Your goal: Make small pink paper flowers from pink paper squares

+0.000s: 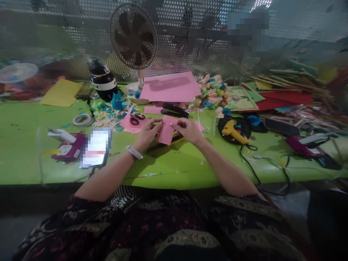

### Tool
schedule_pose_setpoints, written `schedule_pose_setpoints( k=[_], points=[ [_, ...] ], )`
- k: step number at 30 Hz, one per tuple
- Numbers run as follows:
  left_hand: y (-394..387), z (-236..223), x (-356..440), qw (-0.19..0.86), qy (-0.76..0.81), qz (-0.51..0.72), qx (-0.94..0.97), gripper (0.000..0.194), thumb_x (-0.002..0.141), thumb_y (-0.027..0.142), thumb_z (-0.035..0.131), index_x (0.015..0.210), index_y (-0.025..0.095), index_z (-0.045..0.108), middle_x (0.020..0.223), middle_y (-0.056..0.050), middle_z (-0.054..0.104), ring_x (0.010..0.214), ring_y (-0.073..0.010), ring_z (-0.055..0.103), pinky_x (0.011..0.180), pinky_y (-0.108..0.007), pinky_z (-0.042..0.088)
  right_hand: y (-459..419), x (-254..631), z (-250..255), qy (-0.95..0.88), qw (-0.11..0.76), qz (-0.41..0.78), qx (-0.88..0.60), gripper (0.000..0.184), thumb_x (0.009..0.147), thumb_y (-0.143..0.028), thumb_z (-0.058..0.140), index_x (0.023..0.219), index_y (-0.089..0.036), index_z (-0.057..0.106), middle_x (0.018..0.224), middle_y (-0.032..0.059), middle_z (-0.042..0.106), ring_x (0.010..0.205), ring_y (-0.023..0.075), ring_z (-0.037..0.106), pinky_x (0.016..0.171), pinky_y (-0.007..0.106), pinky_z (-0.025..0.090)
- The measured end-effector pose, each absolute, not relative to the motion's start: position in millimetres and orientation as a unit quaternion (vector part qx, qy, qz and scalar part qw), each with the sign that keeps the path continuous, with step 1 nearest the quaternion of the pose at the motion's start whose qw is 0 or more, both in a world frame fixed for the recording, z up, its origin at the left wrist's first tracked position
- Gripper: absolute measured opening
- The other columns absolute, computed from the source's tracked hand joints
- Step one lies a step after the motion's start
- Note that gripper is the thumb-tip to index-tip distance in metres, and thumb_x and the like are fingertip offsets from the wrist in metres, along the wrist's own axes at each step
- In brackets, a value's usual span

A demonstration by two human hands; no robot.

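Between my two hands is a small pink paper piece (166, 133), held up just above the green tabletop. My left hand (148, 133) pinches its left edge, thumb on top. On the opposite edge, my right hand (189, 129) pinches it with thumb and fingers. Beyond the paper lies a black stapler (175, 110). Dark-handled scissors (137, 119) rest on pink paper scraps (127, 125) to the left of my left hand. Partly hidden under the held paper is a thin dark and yellow tool whose kind I cannot make out.
Large pink sheets (171, 87) lie at the back beside a fan (133, 36) and a black bottle (102, 79). A phone (96, 148) and tape roll (82, 119) are left. To the right are a yellow glue gun (235, 132), its cord, and paper flowers (213, 90).
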State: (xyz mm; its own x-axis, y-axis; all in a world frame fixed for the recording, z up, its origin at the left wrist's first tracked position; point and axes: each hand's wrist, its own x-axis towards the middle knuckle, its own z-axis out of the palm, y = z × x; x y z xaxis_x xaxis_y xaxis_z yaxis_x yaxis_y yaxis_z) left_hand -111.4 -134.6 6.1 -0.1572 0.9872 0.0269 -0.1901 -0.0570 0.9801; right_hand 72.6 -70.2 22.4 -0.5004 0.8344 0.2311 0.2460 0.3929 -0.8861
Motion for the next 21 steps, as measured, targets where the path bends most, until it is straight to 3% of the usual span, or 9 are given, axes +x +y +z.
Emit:
schedule_pose_setpoints(
  k=[2, 4, 10, 15, 19, 21],
  points=[
    [-134.3, 6.6, -112.4, 0.478, 0.470, 0.608, 0.426, 0.049, 0.075, 0.045, 0.081, 0.116, 0.022, 0.067, 0.069, 0.002, 0.066, 0.059, -0.0103, 0.057, 0.056, -0.021, 0.044, -71.1, 72.3, 23.9, -0.752, 0.358, 0.424, -0.355, 0.057, 0.070, -0.075, 0.070, 0.066, -0.021, 0.054, 0.061, -0.0010, 0.058, 0.053, 0.0118, 0.052, 0.050, 0.027, 0.041],
    [-133.9, 6.6, -113.3, 0.465, 0.474, 0.613, 0.428, 0.046, 0.077, 0.038, 0.079, 0.119, 0.023, 0.067, 0.069, 0.003, 0.065, 0.058, -0.0098, 0.055, 0.055, -0.020, 0.043, -71.9, 72.4, 25.7, -0.749, 0.362, 0.427, -0.355, 0.056, 0.070, -0.074, 0.071, 0.065, -0.022, 0.054, 0.059, -0.0015, 0.057, 0.051, 0.0115, 0.052, 0.049, 0.027, 0.041],
    [-134.0, 7.5, -111.9, 0.515, 0.502, 0.588, 0.371, 0.018, 0.073, 0.030, 0.072, 0.085, 0.017, 0.074, 0.077, -0.002, 0.069, 0.066, -0.0117, 0.058, 0.054, -0.020, 0.043, -70.7, 73.9, 23.7, -0.756, 0.343, 0.436, -0.347, 0.055, 0.071, -0.073, 0.072, 0.067, -0.021, 0.056, 0.061, -0.0010, 0.058, 0.053, 0.0118, 0.053, 0.051, 0.027, 0.042],
    [-137.4, 12.0, -108.8, 0.549, 0.478, 0.573, 0.376, 0.037, 0.063, 0.048, 0.083, 0.068, 0.015, 0.068, 0.065, -0.001, 0.063, 0.056, -0.0097, 0.051, 0.048, -0.020, 0.038, -70.5, 74.3, 18.4, -0.779, 0.322, 0.409, -0.349, 0.046, 0.080, -0.063, 0.068, 0.070, -0.020, 0.058, 0.063, 0.0003, 0.059, 0.057, 0.0134, 0.053, 0.055, 0.029, 0.045],
    [-135.5, 11.4, -112.1, 0.545, 0.492, 0.581, 0.352, 0.047, 0.054, 0.054, 0.090, 0.064, 0.016, 0.065, 0.056, 0.004, 0.054, 0.045, -0.0049, 0.039, 0.041, -0.020, 0.031, -72.8, 78.2, 23.6, -0.813, 0.375, 0.307, -0.321, 0.021, 0.085, -0.035, 0.064, 0.100, -0.021, 0.067, 0.094, 0.0071, 0.070, 0.081, 0.0197, 0.064, 0.074, 0.036, 0.055],
    [-133.2, 9.7, -114.6, 0.546, 0.495, 0.590, 0.329, 0.047, 0.055, 0.055, 0.090, 0.066, 0.017, 0.064, 0.054, 0.005, 0.052, 0.043, -0.0047, 0.039, 0.039, -0.020, 0.029, -73.3, 81.3, 27.3, -0.858, 0.374, 0.228, -0.269, 0.037, 0.082, -0.024, 0.064, 0.118, -0.026, 0.068, 0.119, 0.0094, 0.067, 0.108, 0.0255, 0.063, 0.094, 0.045, 0.053]
  ],
)
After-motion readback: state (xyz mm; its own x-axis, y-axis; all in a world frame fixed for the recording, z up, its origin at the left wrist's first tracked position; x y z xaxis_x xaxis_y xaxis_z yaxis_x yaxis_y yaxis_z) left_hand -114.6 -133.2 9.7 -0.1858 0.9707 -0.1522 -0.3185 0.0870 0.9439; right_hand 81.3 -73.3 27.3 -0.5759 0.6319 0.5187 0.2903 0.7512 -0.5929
